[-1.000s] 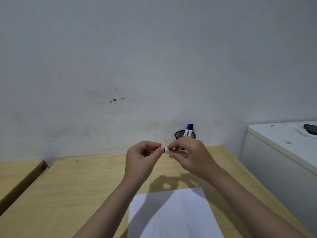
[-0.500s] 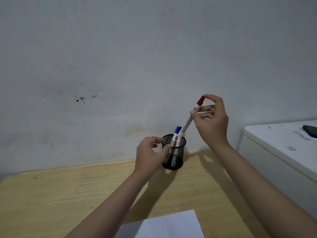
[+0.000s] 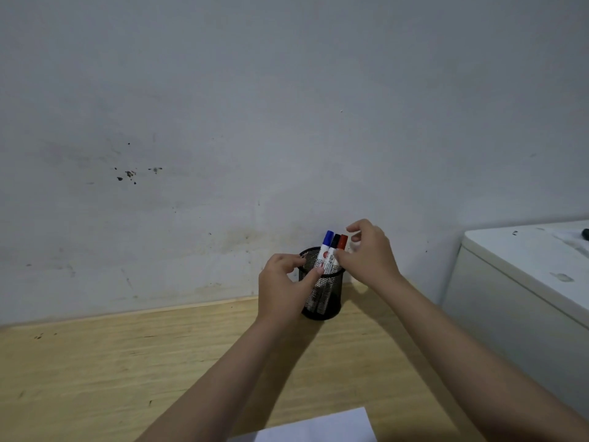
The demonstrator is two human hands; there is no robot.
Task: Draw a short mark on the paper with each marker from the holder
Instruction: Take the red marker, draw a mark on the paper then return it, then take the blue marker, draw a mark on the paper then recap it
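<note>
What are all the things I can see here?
Markers: three, capped blue, black and red, standing in the holder.
Holder: one, black mesh, on the table near the wall.
Paper: one sheet, white, at the table's near edge.
Table: one, light wood.
Cabinet: one, white, right of the table, with a dark object on top, too cut off to name.
Wall: grey-white, with dark specks.
Left hand: on the holder's rim and side.
Right hand: fingers beside the red and black markers; grip unclear.
</note>
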